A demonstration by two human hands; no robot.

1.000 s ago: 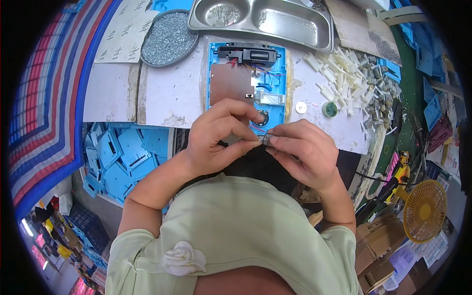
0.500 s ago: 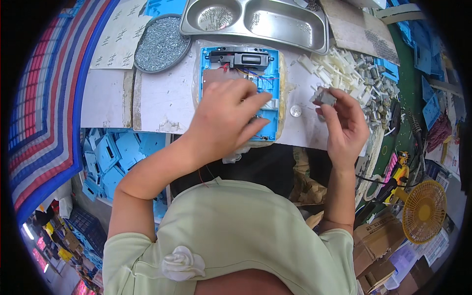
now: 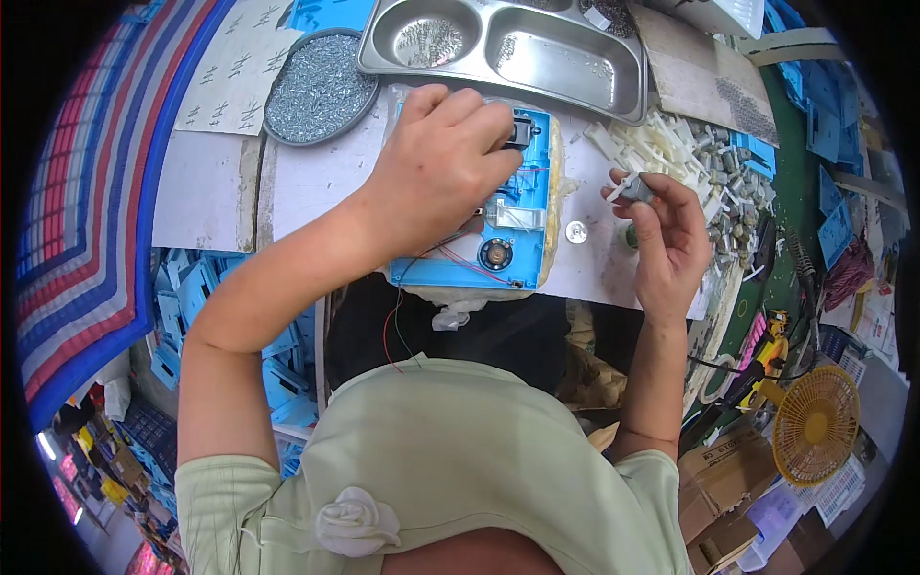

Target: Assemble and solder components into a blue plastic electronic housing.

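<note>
A blue plastic casing point(image 3: 529, 257) lies open in front of me on a plastic-wrapped pad. It holds a small round speaker point(image 3: 495, 253), a clear-white plastic part point(image 3: 518, 218) and thin wires. My left hand point(image 3: 446, 158) is curled over the casing's upper left, its fingertips hidden at the black module point(image 3: 522, 132). What they grip cannot be made out. To the right, my right hand point(image 3: 676, 225) pinches a small grey motor point(image 3: 634, 190) with a white plastic piece on it. Below that grip, a small green round thing is partly hidden. A clear round disc point(image 3: 576, 232) lies between casing and hand.
A steel compartment tray point(image 3: 565, 88) and a grey dish of screws point(image 3: 321, 91) stand at the back. White plastic parts point(image 3: 637, 144) and grey motors point(image 3: 733, 182) are heaped at right. Blue casings point(image 3: 196, 307) fill a space at lower left. A yellow fan point(image 3: 815, 426) stands lower right.
My left hand has moved up and away from the casing's middle, uncovering the speaker and clear-white part. The motor in my right hand has turned, so its white piece shows.
</note>
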